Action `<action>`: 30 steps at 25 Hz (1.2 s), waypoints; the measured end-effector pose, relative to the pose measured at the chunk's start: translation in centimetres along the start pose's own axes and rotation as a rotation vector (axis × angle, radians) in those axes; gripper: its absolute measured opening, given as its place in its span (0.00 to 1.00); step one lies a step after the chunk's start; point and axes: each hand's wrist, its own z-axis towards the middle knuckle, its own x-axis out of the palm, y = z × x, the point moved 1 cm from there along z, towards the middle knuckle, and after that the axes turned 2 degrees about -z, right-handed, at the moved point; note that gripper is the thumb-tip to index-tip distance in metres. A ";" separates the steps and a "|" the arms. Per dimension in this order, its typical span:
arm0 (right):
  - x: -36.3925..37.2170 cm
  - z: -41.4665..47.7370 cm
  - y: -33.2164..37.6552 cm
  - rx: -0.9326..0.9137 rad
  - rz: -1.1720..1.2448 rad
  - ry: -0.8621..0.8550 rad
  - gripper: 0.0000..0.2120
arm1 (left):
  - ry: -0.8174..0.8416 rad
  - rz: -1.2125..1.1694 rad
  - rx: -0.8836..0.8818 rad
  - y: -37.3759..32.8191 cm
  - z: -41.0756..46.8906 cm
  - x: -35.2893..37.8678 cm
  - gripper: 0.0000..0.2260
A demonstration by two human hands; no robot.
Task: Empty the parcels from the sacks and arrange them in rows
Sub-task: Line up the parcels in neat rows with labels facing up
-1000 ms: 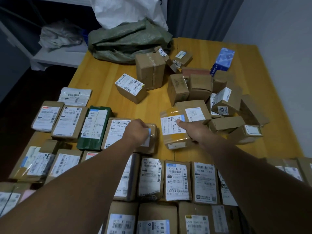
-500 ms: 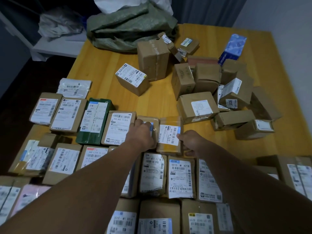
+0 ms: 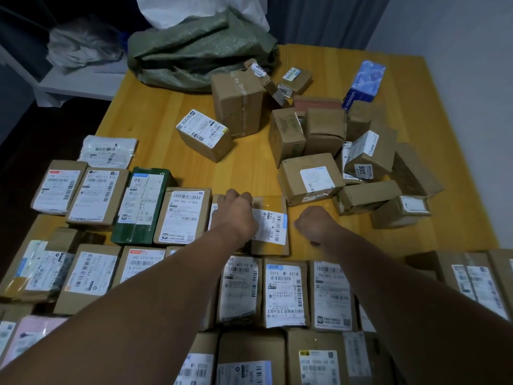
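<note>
Cardboard parcel (image 3: 218, 198) lies mostly hidden under left hand (image 3: 236, 215), grip unclear; right hand (image 3: 313, 226) curled, empty.

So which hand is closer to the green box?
Left. The left hand is one labelled parcel to the right of the green box. The right hand is farther right, over the table beyond the taped parcel.

A person's left hand (image 3: 236, 215) curls over a small parcel (image 3: 215, 208) touching the left side of a tape-wrapped parcel (image 3: 270, 227); the right hand (image 3: 316, 223), curled and empty, rests just right of it. Beyond it lie jumbled boxes (image 3: 311, 176) and a green sack (image 3: 200, 56).
</note>
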 end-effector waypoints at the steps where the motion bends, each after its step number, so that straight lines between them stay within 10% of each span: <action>1: -0.9 0.0 -0.2 -0.009 -0.040 -0.018 0.14 | 0.008 -0.023 0.020 -0.8 0.1 0.0 0.18; 4: -3.6 -0.2 -0.8 -0.058 -0.044 -0.176 0.01 | 0.030 -0.075 0.068 -3.3 0.4 0.3 0.22; 8: -5.9 1.3 -1.7 -0.137 0.018 -0.389 0.16 | 0.036 -0.193 0.050 -6.0 1.3 1.3 0.21; 17: -7.5 5.1 -1.7 -0.116 0.090 -0.311 0.30 | 0.080 -0.639 -0.144 -9.7 4.4 2.8 0.19; 30: -10.2 3.3 -1.2 -0.180 0.390 -0.375 0.25 | 0.031 -0.969 -0.205 -10.2 3.9 2.4 0.20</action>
